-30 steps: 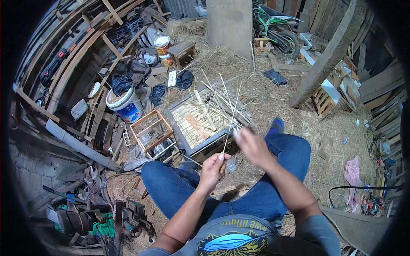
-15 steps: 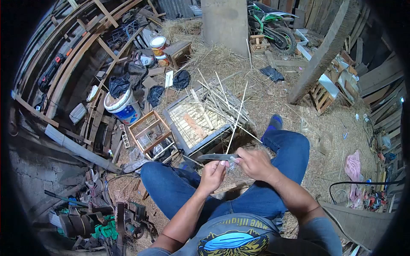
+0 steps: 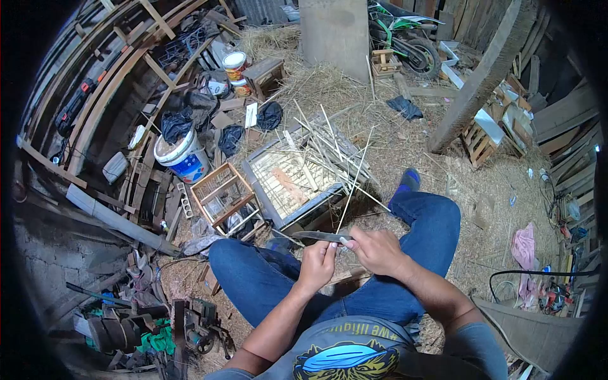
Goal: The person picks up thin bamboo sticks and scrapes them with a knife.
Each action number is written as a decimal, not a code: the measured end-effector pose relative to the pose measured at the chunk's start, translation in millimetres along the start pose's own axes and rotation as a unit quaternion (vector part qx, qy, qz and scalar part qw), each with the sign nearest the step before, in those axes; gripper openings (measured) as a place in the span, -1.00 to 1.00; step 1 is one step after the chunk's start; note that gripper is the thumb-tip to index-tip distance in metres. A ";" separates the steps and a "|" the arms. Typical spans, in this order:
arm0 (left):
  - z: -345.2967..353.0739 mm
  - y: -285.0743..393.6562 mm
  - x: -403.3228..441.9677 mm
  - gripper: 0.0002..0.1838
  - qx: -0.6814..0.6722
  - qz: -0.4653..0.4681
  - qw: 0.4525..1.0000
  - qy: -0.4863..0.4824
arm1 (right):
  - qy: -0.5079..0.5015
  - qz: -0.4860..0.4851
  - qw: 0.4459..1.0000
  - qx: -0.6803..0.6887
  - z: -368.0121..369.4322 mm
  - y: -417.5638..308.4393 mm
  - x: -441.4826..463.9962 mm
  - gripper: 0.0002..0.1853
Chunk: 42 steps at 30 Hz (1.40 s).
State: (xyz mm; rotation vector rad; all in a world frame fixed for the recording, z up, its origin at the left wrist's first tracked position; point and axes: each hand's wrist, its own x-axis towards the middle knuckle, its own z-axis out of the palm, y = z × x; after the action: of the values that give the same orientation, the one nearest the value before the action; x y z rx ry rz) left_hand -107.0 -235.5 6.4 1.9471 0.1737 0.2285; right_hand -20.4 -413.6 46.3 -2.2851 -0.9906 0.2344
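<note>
Right hand (image 3: 378, 251) drawn in beside left hand (image 3: 316, 265), grip around knife (image 3: 313, 235), left pinching stick (image 3: 348, 204), stick-strewn box (image 3: 307, 213), bucket (image 3: 188, 159) beyond.

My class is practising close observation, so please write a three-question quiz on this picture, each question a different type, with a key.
1. Fill in the blank: The handle of the knife is held in the person's ____ hand.

2. True or false: The knife's blade points toward the person's right.

3. Multiple choice: What colour shows on the bodywork of the motorcycle at the back?
A) red
B) green
C) orange

Key:
1. The right hand.
2. False; it points toward the person's left.
3. B, green.
</note>
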 end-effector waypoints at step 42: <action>-2.0 0.9 -2.7 -0.77 0.095 -0.025 0.995 -0.028 | 0.003 0.099 0.984 -0.146 -16.6 60.2 26.0 -0.67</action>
State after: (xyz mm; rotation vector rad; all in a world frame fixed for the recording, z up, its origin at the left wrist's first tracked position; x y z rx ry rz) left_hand -110.1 -234.6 7.8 2.1329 0.2135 0.1281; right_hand 40.2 -434.4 24.7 -2.6538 -0.8398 0.1729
